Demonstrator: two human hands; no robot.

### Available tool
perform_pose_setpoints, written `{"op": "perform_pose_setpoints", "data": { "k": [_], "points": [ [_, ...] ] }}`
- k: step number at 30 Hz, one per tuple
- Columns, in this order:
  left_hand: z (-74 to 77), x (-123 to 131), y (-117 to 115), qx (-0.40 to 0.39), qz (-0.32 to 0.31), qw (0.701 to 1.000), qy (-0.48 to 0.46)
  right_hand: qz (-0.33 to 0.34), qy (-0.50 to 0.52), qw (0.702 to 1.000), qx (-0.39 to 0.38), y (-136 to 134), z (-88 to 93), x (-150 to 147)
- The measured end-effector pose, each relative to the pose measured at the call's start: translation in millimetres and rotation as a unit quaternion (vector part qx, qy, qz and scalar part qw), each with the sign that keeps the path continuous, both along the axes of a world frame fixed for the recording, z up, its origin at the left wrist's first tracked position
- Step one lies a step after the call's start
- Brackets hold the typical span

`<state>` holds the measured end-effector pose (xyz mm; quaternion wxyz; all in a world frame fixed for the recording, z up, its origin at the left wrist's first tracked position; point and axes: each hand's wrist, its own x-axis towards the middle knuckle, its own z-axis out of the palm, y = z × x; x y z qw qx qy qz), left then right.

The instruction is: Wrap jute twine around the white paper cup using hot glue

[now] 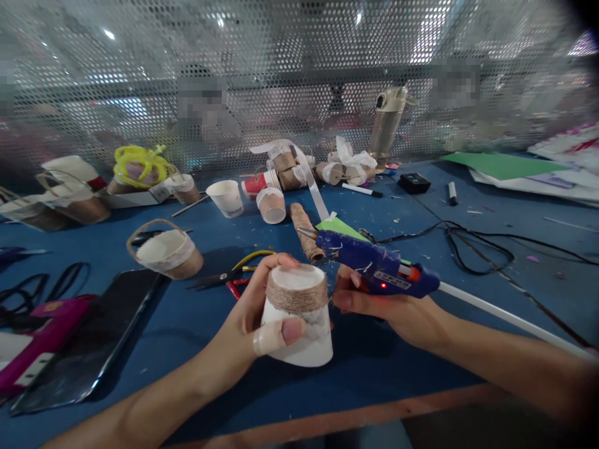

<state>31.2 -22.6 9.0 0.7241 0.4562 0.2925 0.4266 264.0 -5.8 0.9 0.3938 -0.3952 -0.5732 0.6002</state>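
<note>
An upside-down white paper cup has brown twine wound around its upper part. My left hand is wrapped around this cup, with the taped thumb lying across its front. In my right hand is a blue glue gun, its nozzle pointing left above the cup. A red light glows on the gun's side, and a long white glue stick sticks out of its back. Behind the nozzle lies a roll of brown twine. Scissors with red and yellow handles lie left of the cup.
A small twine-covered cup basket and a black phone are on the left, beside a magenta device. More cups and baskets stand along the perforated metal screen. A black cable crosses the right side.
</note>
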Motion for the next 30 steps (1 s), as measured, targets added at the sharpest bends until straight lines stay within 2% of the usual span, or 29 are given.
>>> {"op": "perform_pose_setpoints", "data": {
  "k": [8,14,21,26,30],
  "points": [
    [4.2,1.8,-1.8,-0.021,-0.014,1.000,-0.006,0.005,0.021,1.000,0.004,-1.2,0.6,-2.3],
    [2.7,-0.2,1.1,-0.024,-0.034,0.999,0.007,0.008,0.004,1.000,0.016,-1.0,8.2,-2.6],
    [-8.9,-13.1,6.9,0.030,-0.111,0.992,0.045,-0.017,0.022,1.000,0.012,-1.8,7.2,-6.4],
    [-12.4,-15.5,8.6,0.046,-0.082,0.987,0.131,-0.057,0.009,0.998,0.024,1.5,2.1,-8.4],
    [-13.0,-11.7,12.5,0.052,-0.042,0.986,0.153,-0.069,-0.003,0.997,0.028,6.3,2.1,-7.9]
  ]
}}
